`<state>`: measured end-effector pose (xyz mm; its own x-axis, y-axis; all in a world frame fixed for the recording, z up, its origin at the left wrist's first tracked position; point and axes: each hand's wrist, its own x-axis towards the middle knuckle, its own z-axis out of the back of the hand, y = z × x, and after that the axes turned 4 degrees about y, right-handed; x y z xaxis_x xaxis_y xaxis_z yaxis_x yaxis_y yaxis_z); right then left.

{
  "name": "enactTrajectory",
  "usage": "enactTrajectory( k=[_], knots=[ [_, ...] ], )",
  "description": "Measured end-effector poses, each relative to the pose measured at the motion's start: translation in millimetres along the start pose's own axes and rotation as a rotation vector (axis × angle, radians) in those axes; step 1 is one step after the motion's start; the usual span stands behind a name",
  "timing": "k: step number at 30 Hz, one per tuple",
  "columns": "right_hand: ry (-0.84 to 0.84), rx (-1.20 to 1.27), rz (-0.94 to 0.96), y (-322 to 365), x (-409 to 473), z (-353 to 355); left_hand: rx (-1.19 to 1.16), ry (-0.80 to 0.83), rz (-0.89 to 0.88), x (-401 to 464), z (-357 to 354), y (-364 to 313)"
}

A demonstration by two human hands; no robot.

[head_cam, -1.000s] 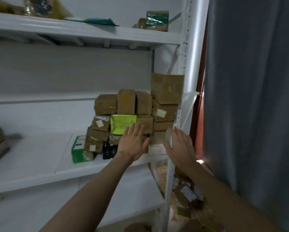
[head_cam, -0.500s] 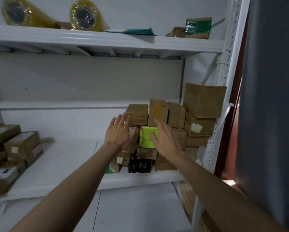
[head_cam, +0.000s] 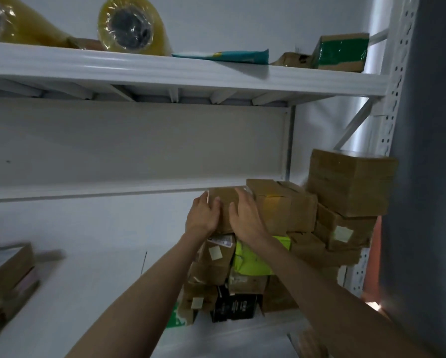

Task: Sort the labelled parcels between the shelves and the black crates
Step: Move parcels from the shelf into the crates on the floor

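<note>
Both hands now up on the top-left brown parcel of the stack, no longer lower down over the lime-green parcel as half a second back. Left hand cupped round the parcel's left end, fingers curled over its front edge; right hand laid on the front face, fingers reaching over the top edge, slightly spread. Parcel gripped from both sides, yet not visibly lifted clear of the box beneath. Just right of the fingers, two more upright brown parcels; beyond those, a larger carton topping the right-hand pile. Below the wrists, the lime-green parcel, labelled brown boxes and a black box on the shelf. Far left, more parcels. Overhead, yellowish film rolls on the upper shelf. Probably means the top parcel gets picked first for sorting; no black crates in sight.
</note>
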<state>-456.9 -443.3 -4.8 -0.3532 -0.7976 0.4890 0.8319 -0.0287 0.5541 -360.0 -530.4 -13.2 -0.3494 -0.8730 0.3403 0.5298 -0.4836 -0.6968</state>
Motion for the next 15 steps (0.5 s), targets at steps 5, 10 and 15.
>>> enactTrajectory(
  k=[5, 10, 15],
  knots=[
    [-0.042, 0.059, -0.111, 0.6, 18.7, -17.8, -0.298, 0.104, 0.238, 15.7, -15.0, 15.8],
    [-0.09, 0.095, -0.185, 5.4, 23.5, -21.6, -0.375, 0.108, 0.24, 14.3, -20.6, 16.2],
    [-0.096, 0.234, -0.291, 14.5, 23.4, -16.3, -0.584, 0.064, 0.247, 8.8, -14.9, 14.8]
  ],
)
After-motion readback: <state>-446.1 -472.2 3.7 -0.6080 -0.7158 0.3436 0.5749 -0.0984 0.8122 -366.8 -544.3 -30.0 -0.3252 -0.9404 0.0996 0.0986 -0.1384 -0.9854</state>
